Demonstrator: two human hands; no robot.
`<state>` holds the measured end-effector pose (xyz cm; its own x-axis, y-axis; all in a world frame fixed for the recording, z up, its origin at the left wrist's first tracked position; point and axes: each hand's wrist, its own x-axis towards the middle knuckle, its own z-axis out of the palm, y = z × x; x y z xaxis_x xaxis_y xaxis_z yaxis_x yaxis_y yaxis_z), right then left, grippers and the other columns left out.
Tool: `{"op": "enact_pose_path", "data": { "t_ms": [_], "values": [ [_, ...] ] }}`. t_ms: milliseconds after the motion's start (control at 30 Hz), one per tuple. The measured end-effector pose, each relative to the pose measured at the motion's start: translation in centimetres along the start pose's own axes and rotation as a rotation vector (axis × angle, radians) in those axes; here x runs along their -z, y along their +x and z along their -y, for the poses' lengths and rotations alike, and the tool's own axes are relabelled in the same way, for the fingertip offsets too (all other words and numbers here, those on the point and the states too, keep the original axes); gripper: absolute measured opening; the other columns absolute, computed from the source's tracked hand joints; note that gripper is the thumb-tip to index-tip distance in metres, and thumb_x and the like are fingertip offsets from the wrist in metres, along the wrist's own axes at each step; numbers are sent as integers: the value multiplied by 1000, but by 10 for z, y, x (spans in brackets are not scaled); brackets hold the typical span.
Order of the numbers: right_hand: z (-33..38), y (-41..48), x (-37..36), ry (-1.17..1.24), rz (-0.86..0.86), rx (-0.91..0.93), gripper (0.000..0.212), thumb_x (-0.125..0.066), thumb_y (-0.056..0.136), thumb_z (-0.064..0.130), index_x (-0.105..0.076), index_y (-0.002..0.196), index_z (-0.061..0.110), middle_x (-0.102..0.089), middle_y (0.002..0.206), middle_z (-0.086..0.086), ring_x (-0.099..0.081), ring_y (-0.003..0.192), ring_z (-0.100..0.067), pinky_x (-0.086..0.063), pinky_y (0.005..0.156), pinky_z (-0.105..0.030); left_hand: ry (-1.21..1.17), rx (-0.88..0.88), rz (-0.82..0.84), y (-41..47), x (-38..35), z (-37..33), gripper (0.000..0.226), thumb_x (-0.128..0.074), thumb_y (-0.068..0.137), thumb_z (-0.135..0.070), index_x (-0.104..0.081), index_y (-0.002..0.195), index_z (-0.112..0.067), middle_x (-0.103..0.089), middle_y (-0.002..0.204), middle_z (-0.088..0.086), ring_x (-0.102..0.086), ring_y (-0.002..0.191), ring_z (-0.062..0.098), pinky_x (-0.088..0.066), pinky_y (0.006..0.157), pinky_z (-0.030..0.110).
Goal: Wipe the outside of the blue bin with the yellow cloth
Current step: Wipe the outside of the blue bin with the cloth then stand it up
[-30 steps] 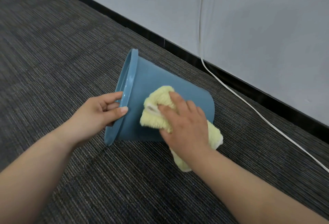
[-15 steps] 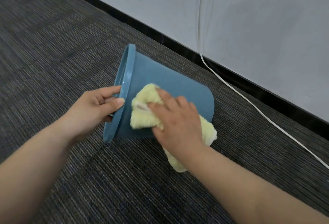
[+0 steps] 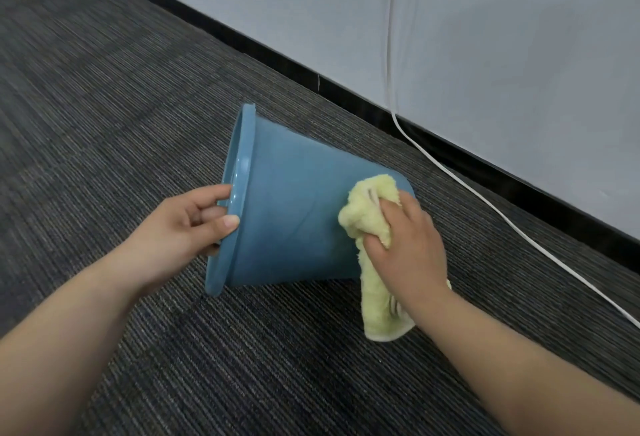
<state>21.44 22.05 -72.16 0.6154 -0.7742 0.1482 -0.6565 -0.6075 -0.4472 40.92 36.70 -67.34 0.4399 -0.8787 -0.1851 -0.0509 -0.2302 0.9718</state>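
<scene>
Nearest, the left hand (image 3: 194,224) is gripping the rim of the blue bin (image 3: 294,213), thumb outside and fingers curled over the edge. The right hand (image 3: 405,248) is clutching the bunched yellow cloth (image 3: 369,217) and pressing it against the bin's side near the base. The bin is lying tilted on the carpeted floor (image 3: 138,106), mouth facing left. A hard push is likely risking the round bin rolling or twisting out of the rim grip, and the cloth's loose tail is hanging low enough to be picking up carpet lint. Beyond, a white cable (image 3: 485,203) is trailing past the base, just before the black skirting (image 3: 346,85) and the wall (image 3: 502,37), so nothing is blocking the wipe.
</scene>
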Motion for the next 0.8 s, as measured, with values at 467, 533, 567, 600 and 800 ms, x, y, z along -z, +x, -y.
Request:
{"op": "enact_pose_path", "data": {
  "t_ms": [467,533,567,600,800],
  "values": [
    [4,-42,-9,-69,54,262,69,-85,35,23,-53,96,15,-65,102,-22,-65,70,-33,-53,58,-37,29,17,-196,6,-2,-4,16,-46,86,-8,-55,90,-20,-72,64,-16,-66,59,-2,-50,50,12],
    [3,-45,-7,-39,57,301,70,-83,37,24,-47,96,17,-65,102,-21,-64,69,-32,-52,59,-35,6,-18,-165,4,-1,-6,20,-46,85,-4,-56,90,-20,-73,66,-16,-66,62,0,-50,52,11],
    [2,-47,-6,-34,57,312,70,-83,37,25,-46,96,18,-65,102,-20,-64,68,-32,-52,59,-33,3,-40,-151,4,-1,-6,22,-46,84,-3,-57,90,-21,-73,67,-16,-67,63,0,-51,54,12],
    [3,-48,-6,-34,57,315,69,-82,37,25,-46,96,18,-65,101,-20,-64,67,-31,-51,59,-32,1,-56,-137,3,-1,-7,22,-47,83,-3,-57,90,-22,-73,68,-16,-67,64,0,-51,55,12],
    [6,-46,-2,76,-12,232,50,-74,48,22,-55,94,12,-63,100,-24,-64,73,-35,-52,61,-37,19,-37,-56,3,4,-10,22,-52,76,-5,-60,91,-20,-74,71,-13,-68,67,3,-52,57,13]
  ]
}}
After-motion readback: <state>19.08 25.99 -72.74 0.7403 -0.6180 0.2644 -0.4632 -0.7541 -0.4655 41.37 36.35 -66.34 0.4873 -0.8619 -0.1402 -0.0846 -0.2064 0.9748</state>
